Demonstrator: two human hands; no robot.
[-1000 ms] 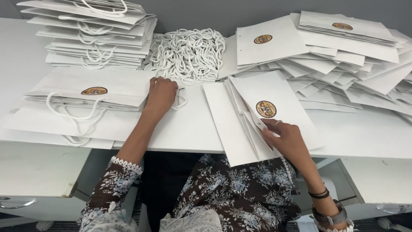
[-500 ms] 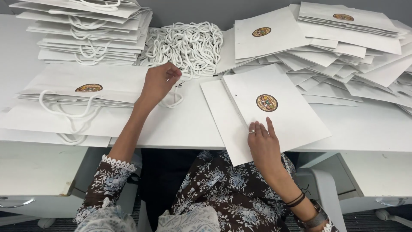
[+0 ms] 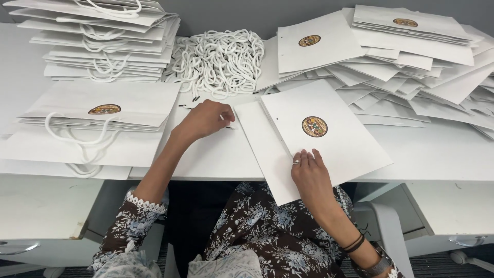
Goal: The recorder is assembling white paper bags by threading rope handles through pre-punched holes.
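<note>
The flat bag [image 3: 329,139] under the right hand [image 3: 311,177] is smooth, matt white paper with a shiny round gold sticker [image 3: 314,126]. The stacks of bags [image 3: 103,46] are the same dull white paper. The pile of handles [image 3: 218,59] is soft, twisted white cord with black plastic tips. The left hand [image 3: 206,118] rests on the surface [image 3: 216,154], which is smooth and white. The sleeve [image 3: 139,221] is flowery cloth with a lace edge.

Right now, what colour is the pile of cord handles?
White, plain in the head view: the cord handles lie heaped on the table.
</note>
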